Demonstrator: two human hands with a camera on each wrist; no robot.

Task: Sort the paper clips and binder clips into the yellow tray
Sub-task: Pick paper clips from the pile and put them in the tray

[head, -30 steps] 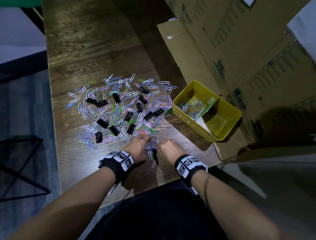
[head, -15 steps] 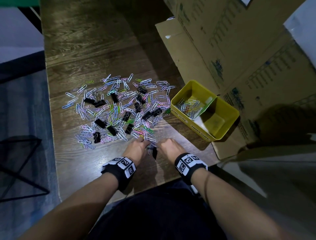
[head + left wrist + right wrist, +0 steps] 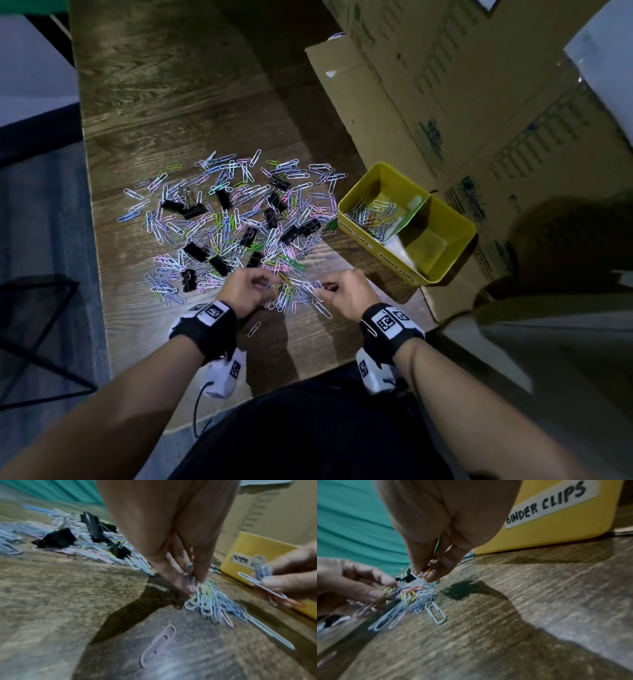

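Note:
Several coloured paper clips (image 3: 236, 219) and black binder clips (image 3: 197, 251) lie spread on the wooden table (image 3: 171, 102). To the right stands the yellow tray (image 3: 455, 246), divided in two; its far compartment holds paper clips (image 3: 373, 216), and the near one, labelled BINDER CLIPS (image 3: 544, 504), looks bare. My left hand (image 3: 255, 291) pinches a bunch of paper clips (image 3: 204, 599) at the pile's near edge. My right hand (image 3: 337, 291) pinches a few paper clips (image 3: 262, 582) just beside it. A small heap of clips (image 3: 412, 599) lies between both hands.
Large cardboard boxes (image 3: 462, 102) stand behind and right of the tray. One pink paper clip (image 3: 157, 645) lies alone near the table's front edge. The table's left edge (image 3: 92, 212) drops to a grey floor.
Both hands have lifted slightly and moved apart, each pinching paper clips from the small heap at the pile's near edge. A loose clip now lies behind them.

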